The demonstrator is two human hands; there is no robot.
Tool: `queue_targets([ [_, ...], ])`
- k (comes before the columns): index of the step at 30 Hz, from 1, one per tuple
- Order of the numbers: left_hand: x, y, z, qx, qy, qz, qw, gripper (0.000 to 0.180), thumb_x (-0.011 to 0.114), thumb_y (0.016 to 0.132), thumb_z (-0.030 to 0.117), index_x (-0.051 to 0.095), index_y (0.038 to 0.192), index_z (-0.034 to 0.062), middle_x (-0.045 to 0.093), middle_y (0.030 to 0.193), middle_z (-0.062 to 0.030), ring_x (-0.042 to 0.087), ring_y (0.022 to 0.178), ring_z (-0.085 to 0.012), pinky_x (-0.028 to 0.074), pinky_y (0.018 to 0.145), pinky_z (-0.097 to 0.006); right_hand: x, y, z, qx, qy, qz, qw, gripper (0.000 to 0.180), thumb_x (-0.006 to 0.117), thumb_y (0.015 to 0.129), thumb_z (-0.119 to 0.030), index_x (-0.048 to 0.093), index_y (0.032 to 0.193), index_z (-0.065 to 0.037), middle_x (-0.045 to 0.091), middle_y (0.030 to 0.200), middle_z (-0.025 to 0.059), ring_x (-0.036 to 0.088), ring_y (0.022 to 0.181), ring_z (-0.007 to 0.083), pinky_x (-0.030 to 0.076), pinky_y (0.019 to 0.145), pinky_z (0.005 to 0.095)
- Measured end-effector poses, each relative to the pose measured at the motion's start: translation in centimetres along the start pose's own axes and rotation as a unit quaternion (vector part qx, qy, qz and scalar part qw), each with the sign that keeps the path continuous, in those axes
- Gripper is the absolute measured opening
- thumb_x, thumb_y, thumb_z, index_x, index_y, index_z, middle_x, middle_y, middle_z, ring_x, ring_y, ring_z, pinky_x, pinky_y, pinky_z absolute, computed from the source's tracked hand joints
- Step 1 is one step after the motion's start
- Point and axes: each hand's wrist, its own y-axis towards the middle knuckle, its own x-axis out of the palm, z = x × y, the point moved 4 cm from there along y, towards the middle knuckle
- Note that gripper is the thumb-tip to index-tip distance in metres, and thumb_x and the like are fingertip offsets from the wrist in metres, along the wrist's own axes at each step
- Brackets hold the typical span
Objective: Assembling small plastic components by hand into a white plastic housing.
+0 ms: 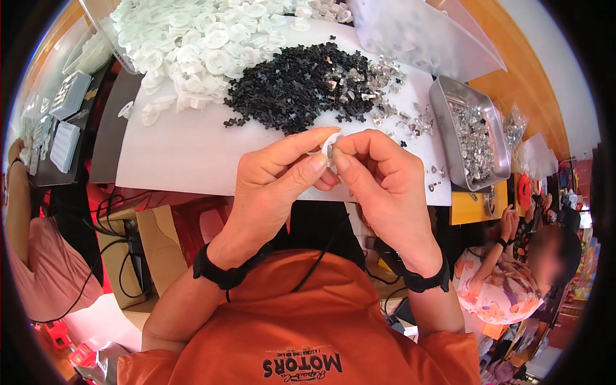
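Above the near edge of the white work surface, my two hands meet at a small white plastic part [329, 145]. My left hand [276, 168] pinches it between thumb and fingers. The fingertips of my right hand [380, 174] are pressed together against its right side; whether they also hold a smaller piece is hidden. Just beyond my hands lies a heap of small black cross-shaped pieces [282, 86]. Small shiny metal clips [385, 77] spread at the heap's right side. A large pile of white plastic parts [199, 38] fills the far left.
A metal tray [443, 122] of metal pieces stands at the right, near a clear plastic bag [538, 157]. A translucent bin [430, 32] leans at the back. An open cardboard box [160, 244] sits below left. Other people [500, 282] are at both sides. Cables hang at left.
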Motion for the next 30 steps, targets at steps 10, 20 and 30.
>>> queue_targets([
  [10,0.0,0.0,-0.1,0.007,0.038,0.003,0.999,0.033,0.057,0.090,0.007,0.056,0.121,-0.0049,0.063,0.103,-0.0117,0.063,0.081,-0.0155,0.054,0.070,-0.027,0.0,0.6,0.6,-0.040,-0.067,-0.001,0.997,0.002,0.054,0.088,0.002,0.054,0.088,0.000,0.056,0.073,0.0035,0.055,0.067,0.0065,0.047,0.060,0.0218],
  [20,0.1,0.1,0.2,-0.024,-0.011,0.001,1.000,0.030,0.048,0.095,0.010,0.054,0.120,-0.0058,0.064,0.103,-0.0134,0.065,0.082,-0.0164,0.055,0.072,-0.027,-10.4,1.1,-0.4,0.060,-0.330,0.037,0.941,0.011,0.055,0.088,-0.004,0.059,0.096,0.002,0.058,0.075,0.0005,0.053,0.059,0.0055,0.042,0.050,0.0205],
  [30,0.1,-0.1,0.2,-0.025,-0.006,-0.007,1.000,0.029,0.048,0.095,0.009,0.055,0.119,-0.0063,0.064,0.101,-0.0125,0.065,0.082,-0.0158,0.054,0.071,-0.027,-9.4,2.0,0.4,-0.076,-0.525,0.000,0.848,0.012,0.055,0.082,-0.005,0.057,0.089,0.004,0.059,0.073,0.0152,0.057,0.065,0.0278,0.044,0.060,0.0357],
])
